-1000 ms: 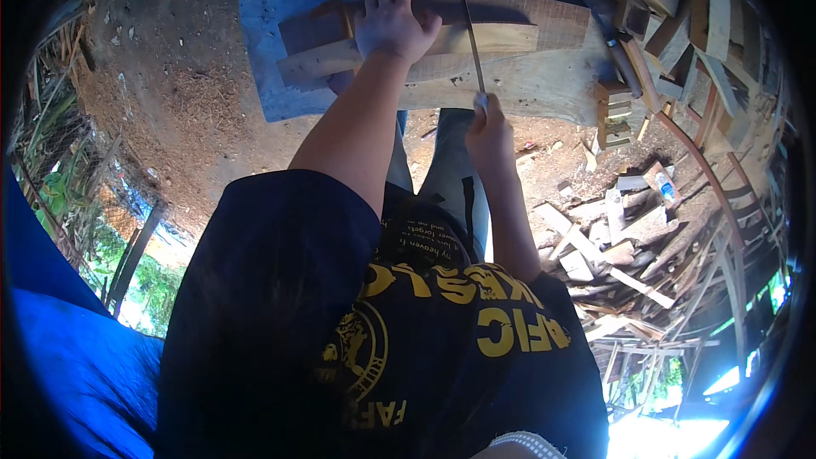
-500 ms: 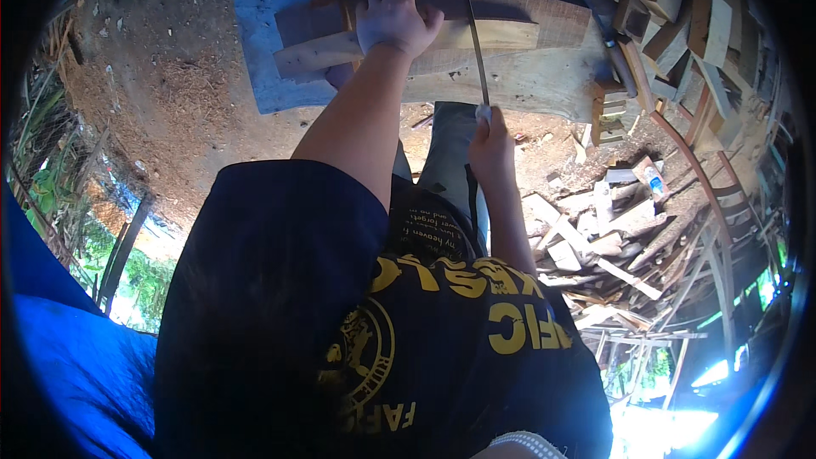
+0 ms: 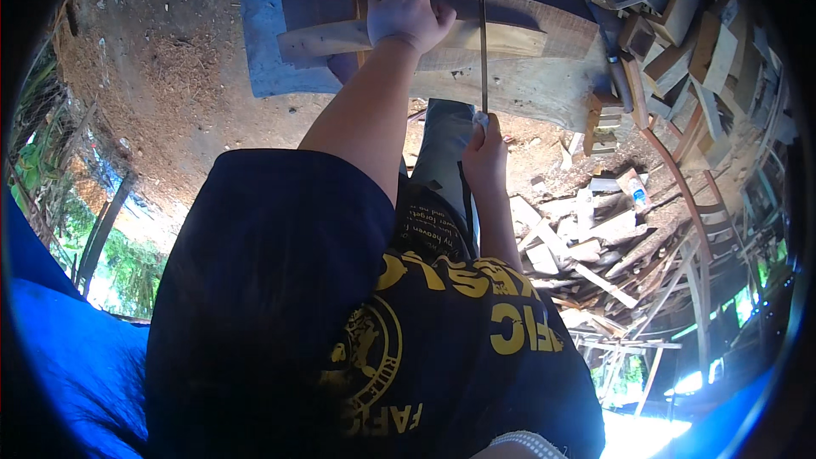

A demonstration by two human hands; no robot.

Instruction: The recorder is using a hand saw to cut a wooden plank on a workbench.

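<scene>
My left hand (image 3: 410, 19) lies with fingers spread on a pale wooden strip (image 3: 497, 38) and the darker boards (image 3: 544, 21) behind it. In my right hand (image 3: 485, 153) is the light-coloured handle of what looks like a saw (image 3: 484, 59). Its long narrow blade shows edge-on and points away from me. The blade crosses over the wood to the right of my left hand; whether its edge bites into the wood I cannot tell. The wood rests on a broad low plank (image 3: 544, 85), bluish in the light at its left end.
A dark-handled long tool (image 3: 614, 68) lies at the plank's right end, near a small slatted wood stack (image 3: 603, 123). Several wood blocks (image 3: 680, 59) are heaped at the far right. Offcuts (image 3: 595, 234) pile up nearer on the right. Sawdust (image 3: 178, 76) covers the ground at left.
The saw's blade has swung from leaning left at its far end to nearly straight ahead. My right hand has dropped slightly lower in view. My left hand still presses on the wood.
</scene>
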